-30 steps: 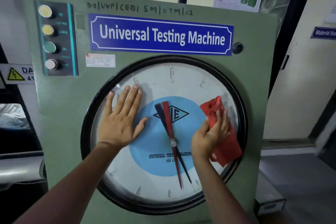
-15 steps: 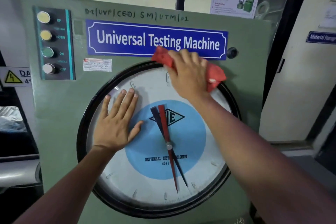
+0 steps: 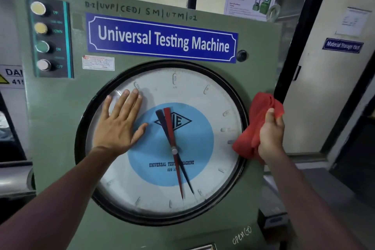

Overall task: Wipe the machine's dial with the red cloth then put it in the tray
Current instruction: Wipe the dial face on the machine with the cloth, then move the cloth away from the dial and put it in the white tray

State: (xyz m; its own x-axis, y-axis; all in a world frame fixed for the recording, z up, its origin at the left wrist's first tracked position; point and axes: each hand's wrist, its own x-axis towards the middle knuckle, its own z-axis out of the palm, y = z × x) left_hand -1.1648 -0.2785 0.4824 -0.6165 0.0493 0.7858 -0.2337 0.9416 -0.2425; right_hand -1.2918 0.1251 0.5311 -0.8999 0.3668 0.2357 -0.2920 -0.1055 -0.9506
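The machine's dial (image 3: 203, 95) is a large round white face with a blue centre, red and black needles and a black rim, set in a green panel. My left hand (image 3: 119, 124) lies flat and open on the dial's left side. My right hand (image 3: 271, 136) grips the bunched red cloth (image 3: 254, 126) at the dial's right rim, over the black bezel. No tray is in view.
The green panel (image 3: 50, 128) carries a blue "Universal Testing Machine" sign (image 3: 162, 39) and a column of push buttons (image 3: 43, 38) at upper left. A cream door (image 3: 324, 87) stands to the right. A dark box (image 3: 273, 221) sits low at the right.
My right hand swept the red cloth from the dial's right side up to its top, then back down to the right rim. My left hand stayed flat on the dial.
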